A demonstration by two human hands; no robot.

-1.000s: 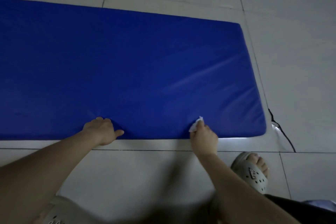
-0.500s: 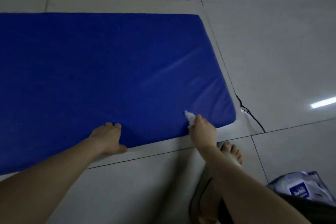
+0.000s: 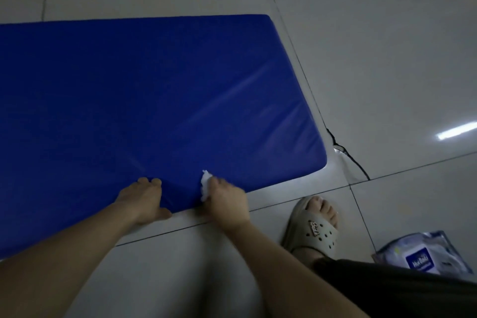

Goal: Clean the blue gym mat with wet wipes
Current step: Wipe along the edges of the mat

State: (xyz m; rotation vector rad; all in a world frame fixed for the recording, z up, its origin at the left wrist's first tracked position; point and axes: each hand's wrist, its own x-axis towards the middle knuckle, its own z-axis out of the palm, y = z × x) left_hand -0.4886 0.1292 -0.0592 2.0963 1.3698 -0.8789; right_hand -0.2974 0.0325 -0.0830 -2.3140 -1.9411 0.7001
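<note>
The blue gym mat (image 3: 144, 100) lies flat on the pale tiled floor and runs out of view at the left. My left hand (image 3: 143, 200) grips its near edge, fingers pressed into the top, thumb on the floor side. Close to its right, my right hand (image 3: 227, 201) holds a crumpled white wet wipe (image 3: 205, 184) against the mat's near edge. A pack of wet wipes (image 3: 423, 257) lies on the floor at the lower right.
My foot in a grey perforated slipper (image 3: 313, 227) stands on the tiles right of my hands. A thin black cable (image 3: 347, 153) runs along the floor by the mat's near right corner. A dark garment (image 3: 392, 289) covers the lower right corner.
The view has swung right and the pack of wipes has come into sight. My right hand with the wipe has slid left along the near edge, closer to my left hand.
</note>
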